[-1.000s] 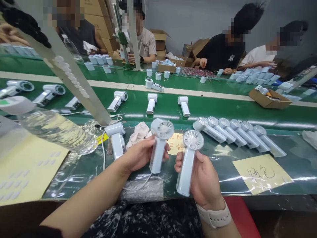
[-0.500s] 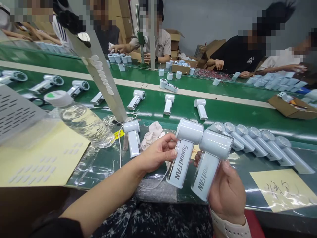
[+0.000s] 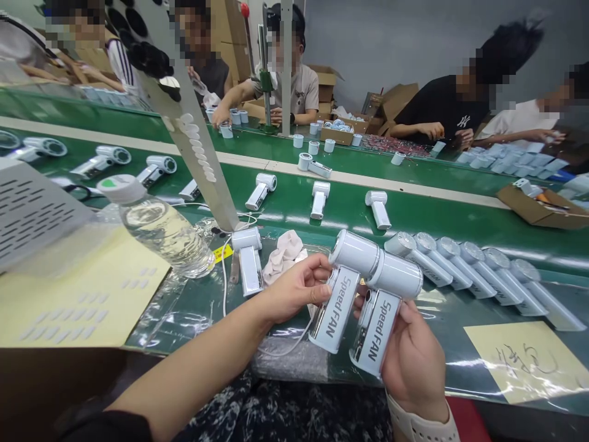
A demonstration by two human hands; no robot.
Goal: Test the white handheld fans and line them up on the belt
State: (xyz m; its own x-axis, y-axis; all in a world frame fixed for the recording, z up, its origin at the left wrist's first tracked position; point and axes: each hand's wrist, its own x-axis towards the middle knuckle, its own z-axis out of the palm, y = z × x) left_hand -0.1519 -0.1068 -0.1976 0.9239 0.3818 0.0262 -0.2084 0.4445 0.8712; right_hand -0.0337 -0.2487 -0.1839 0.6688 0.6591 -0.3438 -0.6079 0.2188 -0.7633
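Note:
My left hand (image 3: 294, 288) grips a pale blue handheld fan (image 3: 343, 288) by its handle, the "SpeedFAN" lettering facing me. My right hand (image 3: 411, 359) holds a second handheld fan (image 3: 384, 319) the same way, just right of the first. Both fans are tilted with their round heads pointing up and right, almost touching. A white cable (image 3: 285, 348) hangs from below the left fan. A white watch band (image 3: 421, 423) is on my right wrist.
A row of several finished fans (image 3: 478, 273) lies to the right. Another fan (image 3: 248, 264), a crumpled cloth (image 3: 285, 252) and a water bottle (image 3: 159, 227) lie to the left. More fans ride the green conveyor (image 3: 294, 202). Several people work across it. Yellow notes (image 3: 529, 362) lie at right.
A second ago both fans faced me with their grilles; I have turned them side-on to show the lettering. Since half a second ago they have tilted slightly and come closer together.

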